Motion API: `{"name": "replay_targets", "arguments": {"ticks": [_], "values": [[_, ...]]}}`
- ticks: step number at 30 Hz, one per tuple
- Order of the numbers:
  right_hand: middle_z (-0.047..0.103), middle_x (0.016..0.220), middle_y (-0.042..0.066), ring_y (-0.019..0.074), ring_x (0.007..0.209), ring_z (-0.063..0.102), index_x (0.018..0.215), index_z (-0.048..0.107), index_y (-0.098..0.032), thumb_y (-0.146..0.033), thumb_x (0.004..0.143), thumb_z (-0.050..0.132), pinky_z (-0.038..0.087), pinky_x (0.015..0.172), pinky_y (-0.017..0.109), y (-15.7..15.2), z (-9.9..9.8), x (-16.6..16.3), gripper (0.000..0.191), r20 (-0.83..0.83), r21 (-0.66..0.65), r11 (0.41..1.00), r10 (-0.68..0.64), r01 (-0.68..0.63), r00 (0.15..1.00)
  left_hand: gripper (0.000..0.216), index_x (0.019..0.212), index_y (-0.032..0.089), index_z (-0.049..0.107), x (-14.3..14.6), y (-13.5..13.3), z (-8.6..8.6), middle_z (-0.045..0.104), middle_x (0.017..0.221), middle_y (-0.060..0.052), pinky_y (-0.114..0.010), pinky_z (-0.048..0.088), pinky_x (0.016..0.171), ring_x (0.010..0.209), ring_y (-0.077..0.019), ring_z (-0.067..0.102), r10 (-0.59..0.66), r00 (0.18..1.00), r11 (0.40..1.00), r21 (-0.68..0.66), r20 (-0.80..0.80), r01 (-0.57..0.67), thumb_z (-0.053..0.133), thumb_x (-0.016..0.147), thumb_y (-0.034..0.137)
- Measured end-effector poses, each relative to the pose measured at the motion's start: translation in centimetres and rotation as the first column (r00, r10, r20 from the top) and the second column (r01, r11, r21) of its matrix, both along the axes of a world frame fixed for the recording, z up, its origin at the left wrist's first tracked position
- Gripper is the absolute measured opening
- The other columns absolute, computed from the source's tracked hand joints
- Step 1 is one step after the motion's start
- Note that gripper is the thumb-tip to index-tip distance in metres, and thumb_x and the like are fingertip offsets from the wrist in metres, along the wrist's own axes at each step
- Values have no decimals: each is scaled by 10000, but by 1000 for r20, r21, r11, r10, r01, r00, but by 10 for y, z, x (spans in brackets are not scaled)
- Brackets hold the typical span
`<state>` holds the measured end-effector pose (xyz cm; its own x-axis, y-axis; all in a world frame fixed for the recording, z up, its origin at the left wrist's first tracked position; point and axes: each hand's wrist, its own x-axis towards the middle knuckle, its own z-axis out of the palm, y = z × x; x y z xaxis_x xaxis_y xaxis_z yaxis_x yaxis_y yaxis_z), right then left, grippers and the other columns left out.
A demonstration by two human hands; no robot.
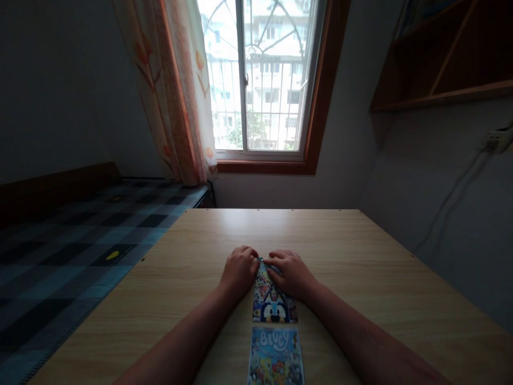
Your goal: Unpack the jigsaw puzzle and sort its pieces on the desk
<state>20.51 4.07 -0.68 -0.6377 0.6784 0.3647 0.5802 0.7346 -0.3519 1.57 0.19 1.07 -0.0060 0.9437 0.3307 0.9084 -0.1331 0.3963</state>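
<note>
A colourful picture with a dark-blue cartoon dog's face at its near end lies flat on the wooden table. My left hand rests at its far left edge, fingers curled and pressed together; what they hold, if anything, is hidden. From the right, my right hand lies over the far right part, fingers stretched out and apart. Between the fingertips shows a small dark piece at the picture's far end, too small to make out. Closer to me is a second picture sheet marked "BLUEY", untouched by either hand.
A bed with a checked cover adjoins the table's left side. Beyond the table are a window and a flowered curtain. A wooden wall shelf hangs at upper right, above a socket with a cable.
</note>
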Motion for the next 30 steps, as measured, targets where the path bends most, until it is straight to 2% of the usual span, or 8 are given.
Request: {"name": "replay_targets", "arguments": {"ticks": [8,12,17,23,27,30], "values": [[679,1191,75,254,1116,569,1159,649,-223,-296,862,625,368,1004,395,-1,1,0,307,-54,-37,999,-8,6,999,53,759,202,674,-8,8,-5,697,914,-49,-338,457,912,958,-216,613,-11,986,1000,22,166,7,645,780,164],[687,1123,70,238,1085,575,1078,639,-211,-287,857,633,370,983,378,1,-3,-1,234,-61,-38,999,-22,20,998,67,767,195,699,-13,13,-7,712,967,-62,-362,448,945,1001,-234,616,48,979,998,34,199,-56,650,798,228],[690,1099,79,233,1099,575,1023,647,-208,-266,888,584,369,994,380,3,-4,-1,160,-118,-27,996,-87,84,989,137,825,194,730,-18,16,-8,710,1086,-74,-392,412,1019,1082,-256,599,155,973,988,-4,173,-157,638,820,295],[679,1199,79,253,1201,545,976,712,-229,-258,893,567,344,1055,417,4,1,2,169,-94,-39,987,-160,157,983,181,845,203,732,-23,17,-9,687,1168,-76,-400,394,1032,1121,-267,573,270,960,963,-44,76,-267,603,836,329],[680,1220,64,255,1231,532,998,737,-245,-258,886,576,337,1074,425,4,0,2,196,-83,-48,985,-169,165,982,195,878,189,704,-27,17,-8,688,1119,-94,-410,415,989,1077,-281,572,299,954,954,-38,-10,-299,561,861,320],[675,1245,52,261,1249,520,1027,750,-266,-281,886,589,330,1083,433,4,-3,1,215,-79,-48,988,-151,148,985,190,940,198,692,-22,13,-7,674,1142,-94,-425,410,991,1087,-280,559,279,958,960,30,-59,-278,553,865,303]]}}
